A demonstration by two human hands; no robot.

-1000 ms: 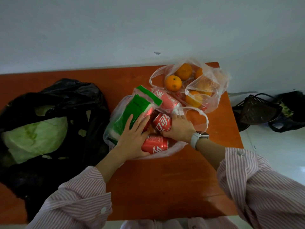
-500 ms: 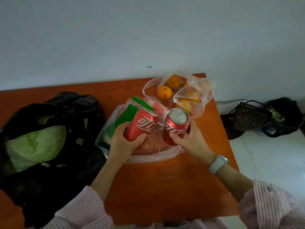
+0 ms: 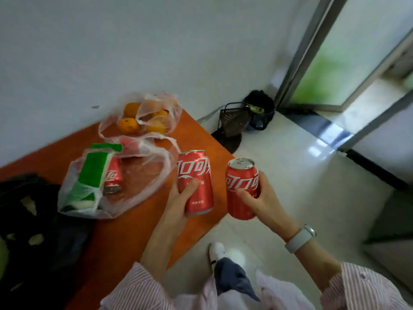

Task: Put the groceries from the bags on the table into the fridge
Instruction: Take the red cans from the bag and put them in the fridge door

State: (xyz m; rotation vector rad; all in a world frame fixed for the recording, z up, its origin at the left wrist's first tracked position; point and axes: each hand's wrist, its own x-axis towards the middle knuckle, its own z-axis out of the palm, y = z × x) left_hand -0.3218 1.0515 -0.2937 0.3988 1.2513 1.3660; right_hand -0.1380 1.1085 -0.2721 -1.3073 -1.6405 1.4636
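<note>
My left hand (image 3: 178, 202) grips one red cola can (image 3: 196, 175) upright over the table's right edge. My right hand (image 3: 261, 200) grips a second red cola can (image 3: 242, 182) out over the floor. On the orange table (image 3: 125, 238) lies a clear plastic bag (image 3: 143, 189) holding a green-and-white pack (image 3: 89, 175) and another red can (image 3: 112, 175). Behind it a second clear bag (image 3: 172, 115) holds oranges (image 3: 128, 125). The fridge is not in view.
A black bag (image 3: 26, 220) with pale green vegetable inside fills the table's left end. On the white floor by the wall stand a dark basket (image 3: 232, 121) and a black bag (image 3: 260, 108). A sliding glass door (image 3: 335, 68) is at the right. My white shoe (image 3: 216, 251) is below.
Both hands lifted a can each out of the clear bag and carried them right, off the table. My view has swung right towards the floor and door.
</note>
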